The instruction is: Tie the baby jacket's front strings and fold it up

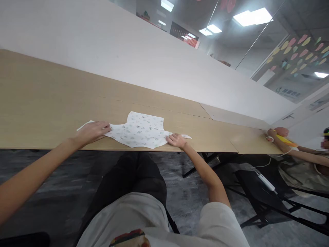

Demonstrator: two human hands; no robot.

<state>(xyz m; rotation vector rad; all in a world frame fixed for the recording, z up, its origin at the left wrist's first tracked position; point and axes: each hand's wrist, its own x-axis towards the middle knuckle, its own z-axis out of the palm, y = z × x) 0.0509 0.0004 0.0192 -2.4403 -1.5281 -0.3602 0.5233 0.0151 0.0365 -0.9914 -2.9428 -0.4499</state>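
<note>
A white baby garment (pixel 144 129) with a small scattered print lies spread flat near the front edge of the table. Its wide panel points away from me, and a narrow part reaches out to each side. My left hand (pixel 94 131) is closed on the left side part, and a thin white end (pixel 85 124) sticks out beyond it. On the opposite side, my right hand (pixel 175 140) pinches the right part, with another white end (pixel 186 136) showing past the knuckles. Both hands rest at tabletop height, and their fingertips are partly hidden.
The wooden table (pixel 51 99) runs along a white wall (pixel 115 58). At far right a co-worker's hand (pixel 271 133) is at a doll (pixel 282 132) in yellow. A black folding chair (pixel 264 195) holding a white power strip (pixel 266 181) stands right of me.
</note>
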